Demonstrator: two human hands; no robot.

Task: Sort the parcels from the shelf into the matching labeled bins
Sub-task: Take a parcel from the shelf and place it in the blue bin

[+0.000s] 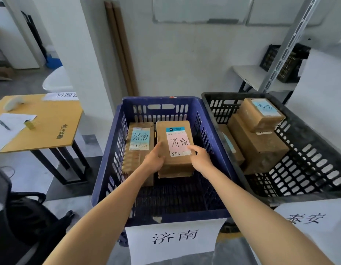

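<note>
A brown cardboard parcel with a pink label point(175, 138) is inside the blue bin point(108, 159), lying on top of another parcel. My left hand point(155, 159) grips its near left corner and my right hand point(200, 159) grips its near right corner, thumb on the label. Beside it on the left lies a second parcel with a blue label point(140, 139). A white sign point(175, 240) hangs on the blue bin's front.
To the right stands a black bin point(309, 165) holding several brown parcels point(261, 113), with its own white sign point(311, 219). A yellow table point(51, 119) with papers and a pen is at left. A metal shelf point(261, 77) with a black crate stands back right. A dark chair point(16, 217) is near left.
</note>
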